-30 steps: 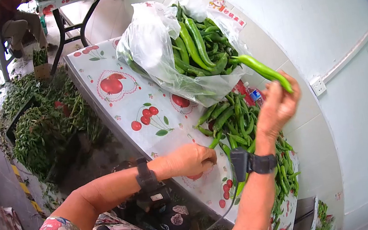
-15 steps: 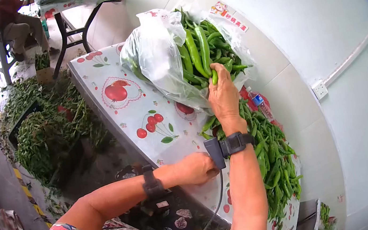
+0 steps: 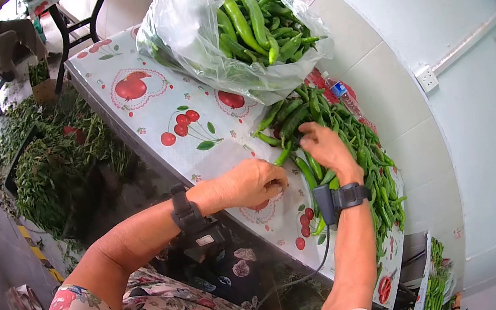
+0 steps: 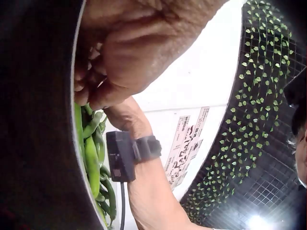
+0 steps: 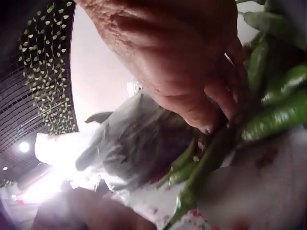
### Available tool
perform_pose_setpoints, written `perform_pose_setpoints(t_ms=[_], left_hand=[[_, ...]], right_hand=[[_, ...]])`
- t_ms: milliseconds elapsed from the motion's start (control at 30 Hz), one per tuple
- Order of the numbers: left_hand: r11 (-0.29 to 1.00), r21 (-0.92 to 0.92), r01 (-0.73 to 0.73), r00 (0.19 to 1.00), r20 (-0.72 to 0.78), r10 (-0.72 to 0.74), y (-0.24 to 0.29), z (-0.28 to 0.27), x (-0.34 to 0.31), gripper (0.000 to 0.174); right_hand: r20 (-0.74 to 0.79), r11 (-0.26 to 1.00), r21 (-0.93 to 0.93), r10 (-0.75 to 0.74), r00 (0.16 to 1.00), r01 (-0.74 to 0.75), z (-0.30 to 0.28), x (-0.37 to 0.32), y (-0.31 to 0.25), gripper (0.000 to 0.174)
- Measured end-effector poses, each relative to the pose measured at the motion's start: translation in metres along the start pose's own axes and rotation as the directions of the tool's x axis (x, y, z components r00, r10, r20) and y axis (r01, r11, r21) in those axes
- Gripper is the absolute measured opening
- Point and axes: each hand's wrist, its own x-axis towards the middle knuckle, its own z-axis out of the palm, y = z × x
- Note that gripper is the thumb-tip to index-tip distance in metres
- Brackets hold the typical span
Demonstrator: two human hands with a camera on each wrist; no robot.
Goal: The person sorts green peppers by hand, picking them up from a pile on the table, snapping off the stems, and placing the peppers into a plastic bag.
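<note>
A pile of long green peppers [image 3: 347,133] covers the right part of the table. My right hand [image 3: 325,146] is over its near-left edge, thumb and fingers spread apart. In the right wrist view its fingertips [image 5: 229,117] are right at the upper end of a dark green pepper [image 5: 204,170]. My left hand [image 3: 249,182] stays low over the patterned tablecloth, fingers loosely curled, with no thing seen in it. A light green pepper [image 3: 284,154] lies just beyond its knuckles. Farther back stands a clear plastic bag [image 3: 175,34] with larger green peppers [image 3: 253,19] in its mouth.
A plastic bottle [image 3: 341,91] lies on red plastic behind the pile. Red-handled scissors [image 3: 385,287] are at the table's near right end. Leafy plants [image 3: 46,179] are heaped on the floor at left. The wall [image 3: 392,5] bounds the right side.
My right hand carried a light green pepper to the bag, left it on the peppers there, and came back to the pile. My left hand kept its place and loose curl.
</note>
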Motion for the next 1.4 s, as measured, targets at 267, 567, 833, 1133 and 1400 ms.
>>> perform_pose_setpoints(t_ms=[267,567,833,1133,1400], left_hand=[[0.999,-0.005,-0.044,0.997,-0.066,0.043,-0.001,0.001,0.0,0.013],[0.995,-0.015,0.099,0.994,0.039,-0.098,0.009,-0.005,0.0,0.014],[1.0,-0.003,0.011,1.0,-0.028,-0.011,0.006,-0.005,0.0,0.016],[1.0,-0.017,0.025,0.954,-0.3,-0.028,0.023,-0.011,0.004,0.032],[0.981,-0.187,0.044,0.939,-0.327,-0.104,0.011,-0.01,0.002,0.019]], right_hand=[[0.013,0.979,-0.1,-0.177,0.984,0.178,0.019,-0.037,-0.007,0.046],[-0.236,0.917,-0.362,-0.263,0.935,0.166,0.006,-0.062,0.006,0.025],[-0.698,0.967,0.162,-0.027,0.716,0.194,-0.023,-0.066,0.004,0.023],[-0.465,0.874,0.299,-0.217,0.859,0.382,0.022,-0.085,-0.086,0.02],[-0.457,0.849,0.454,-0.037,0.889,0.269,0.023,-0.083,-0.058,0.018]])
